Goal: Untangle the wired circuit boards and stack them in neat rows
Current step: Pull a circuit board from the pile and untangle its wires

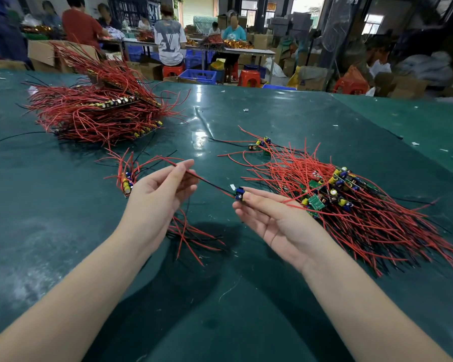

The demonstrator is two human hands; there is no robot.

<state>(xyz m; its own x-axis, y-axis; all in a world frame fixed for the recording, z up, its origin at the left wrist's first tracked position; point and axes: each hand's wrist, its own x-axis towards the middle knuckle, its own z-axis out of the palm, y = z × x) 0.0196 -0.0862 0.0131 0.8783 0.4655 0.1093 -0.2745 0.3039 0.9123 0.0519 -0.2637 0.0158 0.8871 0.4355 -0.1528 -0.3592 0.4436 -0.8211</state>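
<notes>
Surface (63,231): green mat.
Left hand (157,194): pinches wires (194,176).
Right hand (270,218): pinches board (239,193).
Tip: pull wires straight, then stack.

A factory assembly workshop; a wide green-covered worktop (272,113) fills the foreground; at the top of the frame seated workers (169,40) bend over long tables (249,51) heaped with wired parts; cardboard boxes (309,78), blue crates (199,75) and red stools (249,77) crowd the floor behind.

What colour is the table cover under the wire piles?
Dark green, glossy, seen in the head view: table cover.
</notes>
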